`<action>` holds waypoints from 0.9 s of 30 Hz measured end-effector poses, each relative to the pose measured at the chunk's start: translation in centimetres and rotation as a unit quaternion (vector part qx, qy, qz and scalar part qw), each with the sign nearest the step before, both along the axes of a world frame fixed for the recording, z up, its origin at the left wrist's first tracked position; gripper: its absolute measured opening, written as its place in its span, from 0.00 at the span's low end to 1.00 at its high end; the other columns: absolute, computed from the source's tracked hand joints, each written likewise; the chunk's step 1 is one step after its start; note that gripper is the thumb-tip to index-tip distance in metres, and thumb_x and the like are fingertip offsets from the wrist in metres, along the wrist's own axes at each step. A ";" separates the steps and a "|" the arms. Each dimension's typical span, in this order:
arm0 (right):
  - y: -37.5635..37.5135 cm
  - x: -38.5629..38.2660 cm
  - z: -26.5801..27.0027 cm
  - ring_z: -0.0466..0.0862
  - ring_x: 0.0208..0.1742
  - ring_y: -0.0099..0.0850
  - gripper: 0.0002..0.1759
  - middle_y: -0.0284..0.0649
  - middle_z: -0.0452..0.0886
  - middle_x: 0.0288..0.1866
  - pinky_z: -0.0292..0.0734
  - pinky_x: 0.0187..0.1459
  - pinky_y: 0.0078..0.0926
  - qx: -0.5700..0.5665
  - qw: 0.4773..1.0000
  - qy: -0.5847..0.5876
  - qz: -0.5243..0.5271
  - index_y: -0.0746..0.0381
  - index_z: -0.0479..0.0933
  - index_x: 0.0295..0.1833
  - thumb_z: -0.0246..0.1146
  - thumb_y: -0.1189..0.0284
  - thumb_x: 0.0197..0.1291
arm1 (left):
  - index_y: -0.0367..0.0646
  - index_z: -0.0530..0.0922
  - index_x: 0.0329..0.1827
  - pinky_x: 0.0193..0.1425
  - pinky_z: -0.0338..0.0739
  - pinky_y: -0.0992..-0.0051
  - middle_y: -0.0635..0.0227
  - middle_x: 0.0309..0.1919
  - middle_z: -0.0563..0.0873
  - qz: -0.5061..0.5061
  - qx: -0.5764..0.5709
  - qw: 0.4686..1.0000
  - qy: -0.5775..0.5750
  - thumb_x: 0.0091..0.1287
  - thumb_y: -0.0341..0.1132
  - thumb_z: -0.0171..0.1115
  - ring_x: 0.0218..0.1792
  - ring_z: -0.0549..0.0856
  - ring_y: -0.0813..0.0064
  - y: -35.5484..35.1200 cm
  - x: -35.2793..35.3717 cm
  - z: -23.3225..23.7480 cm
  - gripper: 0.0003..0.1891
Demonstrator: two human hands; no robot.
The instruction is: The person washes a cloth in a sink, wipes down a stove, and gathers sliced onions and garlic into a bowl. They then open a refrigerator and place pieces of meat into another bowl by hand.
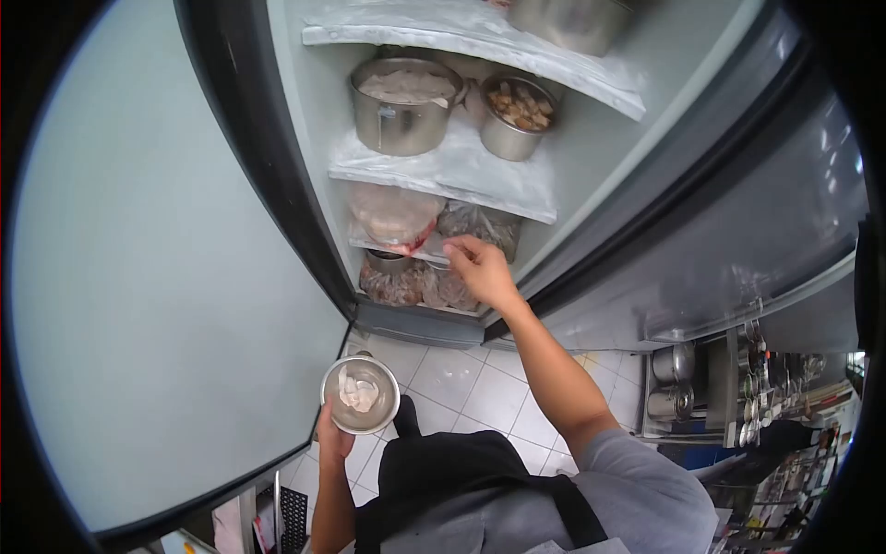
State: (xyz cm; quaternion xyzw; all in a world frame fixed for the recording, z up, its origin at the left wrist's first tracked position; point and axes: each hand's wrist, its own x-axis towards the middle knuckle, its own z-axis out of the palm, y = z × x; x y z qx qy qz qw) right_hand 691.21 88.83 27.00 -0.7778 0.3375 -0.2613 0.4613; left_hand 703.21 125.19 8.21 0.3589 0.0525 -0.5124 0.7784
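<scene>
Closest to the lens hangs a black fabric apron (443,475). Left of it, low centre of the frame, the left hand (332,436) is wrapped under a small round steel bowl (361,395) of pale scraps, held over white floor tiles (480,388). At mid-frame the right hand (481,269) reaches into the open freezer, its bent fingers on a clear plastic bag of dark frozen food (482,227); I cannot tell whether they pinch it. If frost holds that bag, a hard tug could jolt the one-handed bowl and spill it, or drag the pink-filled bag (395,217) off its icy shelf (443,171).

Bright even light, strong fisheye bending, black vignette corners, soft blur at edges
</scene>
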 end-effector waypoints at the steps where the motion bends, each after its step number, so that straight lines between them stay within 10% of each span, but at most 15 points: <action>1: -0.1 0.7 0.7 0.77 0.29 0.18 0.16 0.35 0.82 0.29 0.73 0.32 0.21 0.014 1.000 0.004 0.004 0.65 0.81 0.52 0.62 0.64 0.68 | 0.36 0.63 0.72 0.74 0.63 0.61 0.57 0.70 0.71 0.014 0.006 1.000 -0.007 0.78 0.47 0.43 0.69 0.72 0.60 -0.1 0.2 0.2 0.28; 3: -0.4 1.4 1.8 0.78 0.30 0.18 0.15 0.34 0.82 0.29 0.74 0.33 0.20 0.035 0.999 -0.011 -0.009 0.65 0.81 0.51 0.63 0.65 0.67 | 0.36 0.63 0.72 0.74 0.63 0.61 0.56 0.69 0.71 0.019 0.013 1.000 -0.007 0.78 0.48 0.43 0.68 0.72 0.60 -0.2 0.5 -0.1 0.28; 5: -2.0 1.8 2.7 0.78 0.30 0.18 0.15 0.34 0.82 0.28 0.75 0.33 0.20 -0.185 0.978 -0.077 -0.053 0.64 0.81 0.50 0.64 0.65 0.66 | 0.36 0.64 0.71 0.73 0.64 0.60 0.55 0.69 0.72 0.048 -0.015 0.999 -0.002 0.77 0.49 0.44 0.68 0.72 0.60 -0.6 1.0 -1.0 0.29; 11: -16.0 1.9 10.5 0.81 0.15 0.32 0.19 0.47 0.82 0.21 0.79 0.25 0.32 -0.018 0.897 -0.166 -0.408 0.78 0.78 0.36 0.64 0.67 0.62 | 0.36 0.64 0.71 0.72 0.66 0.59 0.55 0.68 0.72 0.080 -0.028 0.996 0.001 0.77 0.51 0.45 0.67 0.73 0.60 -1.5 0.1 0.4 0.30; 18: -19.7 2.7 13.7 0.82 0.16 0.37 0.15 0.48 0.81 0.22 0.78 0.19 0.33 -0.017 0.908 -0.112 -0.404 0.81 0.76 0.38 0.56 0.75 0.60 | 0.38 0.63 0.72 0.71 0.68 0.57 0.56 0.68 0.72 0.101 -0.037 0.994 -0.004 0.77 0.51 0.44 0.67 0.73 0.59 -2.7 -1.2 0.6 0.29; 27: -20.0 2.9 18.5 0.85 0.33 0.30 0.12 0.43 0.82 0.46 0.89 0.29 0.26 0.094 0.907 -0.342 -0.225 0.66 0.75 0.54 0.52 0.72 0.70 | 0.38 0.64 0.71 0.71 0.69 0.56 0.56 0.67 0.72 0.067 -0.024 0.997 -0.031 0.77 0.50 0.45 0.67 0.74 0.59 -5.0 -0.8 2.2 0.29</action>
